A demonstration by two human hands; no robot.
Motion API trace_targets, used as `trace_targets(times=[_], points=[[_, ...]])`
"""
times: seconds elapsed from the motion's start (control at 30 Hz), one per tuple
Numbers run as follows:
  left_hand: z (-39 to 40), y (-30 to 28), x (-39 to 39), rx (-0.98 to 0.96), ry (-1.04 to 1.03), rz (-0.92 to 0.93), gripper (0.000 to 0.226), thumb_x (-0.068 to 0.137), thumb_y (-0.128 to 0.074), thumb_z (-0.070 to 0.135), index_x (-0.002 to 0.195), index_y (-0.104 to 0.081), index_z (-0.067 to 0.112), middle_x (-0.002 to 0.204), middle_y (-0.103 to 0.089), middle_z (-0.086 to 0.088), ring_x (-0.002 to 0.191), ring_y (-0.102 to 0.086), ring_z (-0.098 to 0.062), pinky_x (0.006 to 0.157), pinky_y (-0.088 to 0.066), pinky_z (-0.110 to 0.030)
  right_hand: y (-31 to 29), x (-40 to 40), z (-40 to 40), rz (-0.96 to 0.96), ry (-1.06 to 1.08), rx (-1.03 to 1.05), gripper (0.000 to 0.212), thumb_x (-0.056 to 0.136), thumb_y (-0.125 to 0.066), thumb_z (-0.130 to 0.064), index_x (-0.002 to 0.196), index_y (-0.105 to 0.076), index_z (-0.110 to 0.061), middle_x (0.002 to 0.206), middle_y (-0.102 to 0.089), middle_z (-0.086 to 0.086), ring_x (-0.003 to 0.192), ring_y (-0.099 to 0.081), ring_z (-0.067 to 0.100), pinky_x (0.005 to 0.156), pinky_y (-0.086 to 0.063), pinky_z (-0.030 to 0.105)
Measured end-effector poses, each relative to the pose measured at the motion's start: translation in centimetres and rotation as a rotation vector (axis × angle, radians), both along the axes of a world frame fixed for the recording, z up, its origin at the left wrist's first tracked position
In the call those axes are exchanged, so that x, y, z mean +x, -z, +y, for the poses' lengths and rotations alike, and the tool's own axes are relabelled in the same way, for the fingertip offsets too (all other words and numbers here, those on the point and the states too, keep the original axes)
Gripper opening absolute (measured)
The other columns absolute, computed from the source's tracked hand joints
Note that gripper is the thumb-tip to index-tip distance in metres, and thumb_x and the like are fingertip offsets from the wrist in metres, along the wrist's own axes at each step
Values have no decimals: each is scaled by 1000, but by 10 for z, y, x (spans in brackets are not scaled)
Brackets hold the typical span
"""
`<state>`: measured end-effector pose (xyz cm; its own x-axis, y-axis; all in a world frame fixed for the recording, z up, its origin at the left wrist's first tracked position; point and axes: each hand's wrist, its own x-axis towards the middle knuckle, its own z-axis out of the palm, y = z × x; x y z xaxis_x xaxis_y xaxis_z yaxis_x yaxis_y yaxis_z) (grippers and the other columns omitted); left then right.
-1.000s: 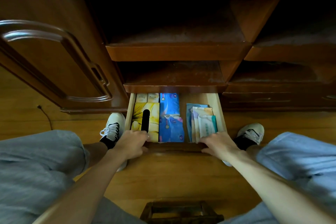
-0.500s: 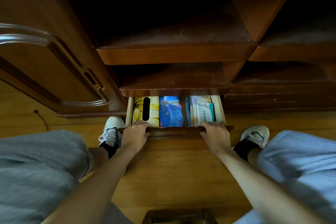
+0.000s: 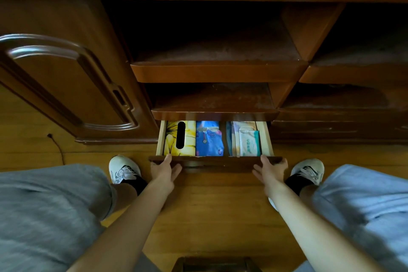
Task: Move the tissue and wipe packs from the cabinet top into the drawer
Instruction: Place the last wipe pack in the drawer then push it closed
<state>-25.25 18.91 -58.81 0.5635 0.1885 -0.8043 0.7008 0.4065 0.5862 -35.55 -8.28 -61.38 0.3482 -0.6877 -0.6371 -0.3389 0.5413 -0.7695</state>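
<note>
A low wooden drawer (image 3: 215,162) is seen from above, pulled partly out from the bottom of a dark brown cabinet (image 3: 66,86). The left hand (image 3: 164,171) is laid against the left end of the drawer front, with the thumb on the top edge and the fingers spread fairly straight over the face of the board; nothing is clasped in it. The right hand (image 3: 270,170) is set the same way at the right end, thumb on top, fingers extended and slightly blurred.

Just beyond the left thumb, inside the drawer, a yellow tissue box (image 3: 186,139) with a dark oval slot is lying flat. To the right of it, between the two hands, a blue tissue pack (image 3: 208,139) is placed touching the box. Just beyond the right thumb, several wipe packs (image 3: 245,139) are stood on edge against the right wall of the drawer, the front one white and green.

White shoes (image 3: 123,169) are planted on the wooden floor (image 3: 212,216) outside each hand, and grey-clad knees are seen nearer the viewer.
</note>
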Motion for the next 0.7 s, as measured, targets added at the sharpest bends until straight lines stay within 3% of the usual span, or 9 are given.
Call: trace_targets(times=[0.07, 0.2, 0.33, 0.43, 0.57, 0.7], points=[[3, 3, 5, 7, -22, 0, 58, 95, -70, 21, 147, -44, 21, 124, -64, -9, 96, -74, -31, 90, -60, -44, 1, 4, -2, 13, 33, 53, 74, 96, -69, -18, 149, -23, -43, 135, -59, 15, 108, -70, 34, 85, -62, 47], [4, 14, 10, 63, -58, 5, 50, 95, -70, 13, 142, -52, 17, 124, -66, -10, 81, -72, -25, 94, -59, -42, 18, 7, -3, 29, 95, 84, 38, 96, -70, -18, 129, -51, -22, 131, -65, 17, 105, -72, 32, 69, -64, 38], [-1, 18, 19, 87, -107, -3, 46, 98, -66, 12, 141, -53, 18, 124, -67, -8, 85, -73, -23, 87, -62, -38, 30, 13, -11, -8, -96, 89, 52, 104, -57, -23, 151, -38, -11, 142, -55, 21, 121, -63, 37, 84, -55, 40], [-7, 18, 34, 43, -49, -32, 44, 105, -53, 13, 148, -45, 18, 126, -62, -8, 89, -69, -22, 80, -61, -35, 27, 29, -12, -3, 14, 77, 50, 102, -60, -23, 149, -44, -21, 136, -62, 15, 109, -70, 31, 78, -60, 40], [-11, 21, 55, 159, -13, 19, 42, 95, -70, 20, 134, -55, 22, 108, -72, -5, 82, -76, -21, 79, -64, -35, 24, 47, -14, 36, 9, -39, 53, 96, -69, -24, 146, -48, -26, 129, -67, 11, 96, -74, 22, 70, -63, 36], [-9, 26, 65, 252, 100, -38, 37, 94, -71, 28, 128, -58, 20, 103, -71, -4, 90, -76, -21, 85, -62, -37, 19, 59, -23, 126, -53, -93, 52, 95, -71, -33, 142, -51, -24, 129, -68, 9, 108, -71, 24, 83, -62, 41]])
